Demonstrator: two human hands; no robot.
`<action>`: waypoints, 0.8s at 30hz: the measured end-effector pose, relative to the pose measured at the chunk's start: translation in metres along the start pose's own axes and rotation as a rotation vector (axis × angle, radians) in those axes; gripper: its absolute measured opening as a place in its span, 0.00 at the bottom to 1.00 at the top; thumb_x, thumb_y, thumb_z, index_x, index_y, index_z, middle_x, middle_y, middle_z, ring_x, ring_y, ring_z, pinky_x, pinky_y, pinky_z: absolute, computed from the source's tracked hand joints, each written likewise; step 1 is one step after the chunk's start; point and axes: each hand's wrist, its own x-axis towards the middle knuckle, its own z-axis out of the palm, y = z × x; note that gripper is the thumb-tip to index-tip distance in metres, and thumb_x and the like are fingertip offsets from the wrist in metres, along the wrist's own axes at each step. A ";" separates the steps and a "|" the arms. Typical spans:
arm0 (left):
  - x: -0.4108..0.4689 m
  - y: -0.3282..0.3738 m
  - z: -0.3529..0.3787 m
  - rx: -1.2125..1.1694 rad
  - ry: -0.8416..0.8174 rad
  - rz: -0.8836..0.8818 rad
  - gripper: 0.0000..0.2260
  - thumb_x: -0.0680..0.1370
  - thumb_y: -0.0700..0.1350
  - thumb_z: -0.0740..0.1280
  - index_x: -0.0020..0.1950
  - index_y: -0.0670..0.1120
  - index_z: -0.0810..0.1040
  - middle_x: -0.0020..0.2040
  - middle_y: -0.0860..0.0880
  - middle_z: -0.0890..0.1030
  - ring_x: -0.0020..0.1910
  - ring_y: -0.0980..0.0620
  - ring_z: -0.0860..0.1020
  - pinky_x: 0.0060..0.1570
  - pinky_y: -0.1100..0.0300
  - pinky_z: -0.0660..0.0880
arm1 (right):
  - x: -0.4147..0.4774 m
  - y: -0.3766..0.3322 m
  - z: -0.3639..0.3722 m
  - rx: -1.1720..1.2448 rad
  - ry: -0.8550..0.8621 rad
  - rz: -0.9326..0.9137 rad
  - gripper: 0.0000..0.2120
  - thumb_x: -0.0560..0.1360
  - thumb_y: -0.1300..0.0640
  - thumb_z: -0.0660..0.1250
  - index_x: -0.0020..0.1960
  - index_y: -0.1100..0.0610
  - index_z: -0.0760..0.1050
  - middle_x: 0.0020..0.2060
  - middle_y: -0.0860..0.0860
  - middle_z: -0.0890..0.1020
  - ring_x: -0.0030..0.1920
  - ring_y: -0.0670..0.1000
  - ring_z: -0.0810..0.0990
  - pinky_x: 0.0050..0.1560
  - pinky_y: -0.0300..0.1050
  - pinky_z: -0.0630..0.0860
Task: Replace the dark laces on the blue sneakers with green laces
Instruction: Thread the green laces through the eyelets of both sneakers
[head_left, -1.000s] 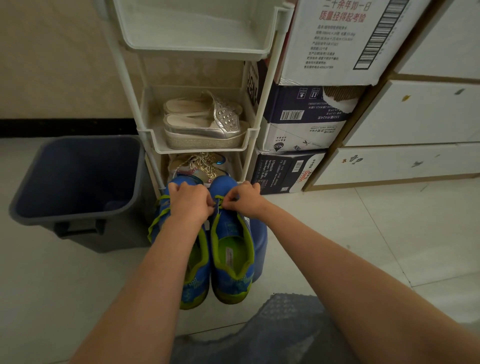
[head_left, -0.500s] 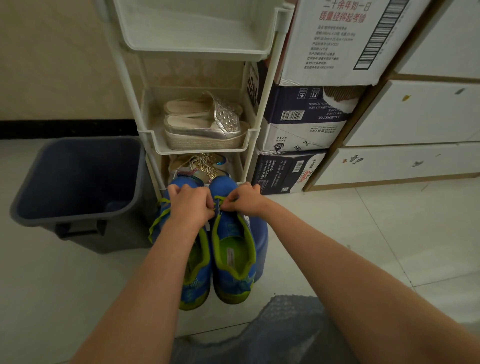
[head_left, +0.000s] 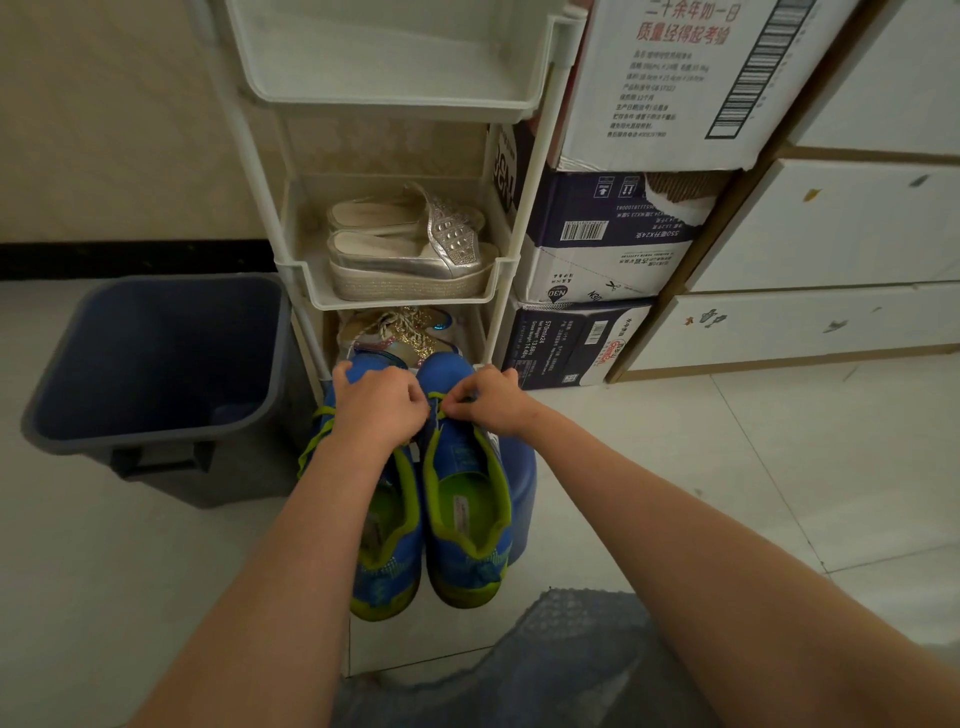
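Nearby cartons: the white top one bears red print "质量经得起考验" and a barcode; the middle box reads "N30"; the dark bottom box reads "570mlx24".
Blue sneakers: side by side on a blue stool in front of the white rack, heels toward the camera.
Green lace: at the right sneaker's toe end, between both hands.
Left hand: knuckles up over the other sneaker, fingers curled, pinching the lace.
Right hand: thumb and fingertips pinching the same lace.
Arms: both bare, stretched forward.
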 end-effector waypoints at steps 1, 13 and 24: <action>0.001 0.001 0.001 -0.009 0.003 -0.024 0.09 0.80 0.46 0.58 0.44 0.51 0.76 0.33 0.53 0.76 0.47 0.52 0.76 0.71 0.50 0.48 | 0.000 -0.001 0.001 -0.005 0.005 0.006 0.08 0.74 0.49 0.69 0.36 0.43 0.76 0.58 0.54 0.78 0.65 0.58 0.65 0.59 0.46 0.55; -0.001 -0.001 0.006 -0.215 -0.015 -0.114 0.05 0.75 0.46 0.69 0.43 0.55 0.74 0.39 0.57 0.77 0.54 0.54 0.76 0.71 0.48 0.51 | -0.001 -0.002 0.000 -0.011 0.019 -0.002 0.07 0.73 0.49 0.70 0.36 0.41 0.76 0.57 0.53 0.79 0.64 0.57 0.67 0.57 0.44 0.55; -0.003 0.001 0.015 -0.348 0.048 -0.180 0.15 0.72 0.40 0.72 0.34 0.54 0.69 0.46 0.50 0.82 0.50 0.48 0.79 0.48 0.52 0.76 | -0.005 -0.006 -0.003 -0.107 0.048 0.017 0.07 0.73 0.47 0.70 0.37 0.43 0.76 0.57 0.53 0.77 0.63 0.57 0.66 0.59 0.47 0.60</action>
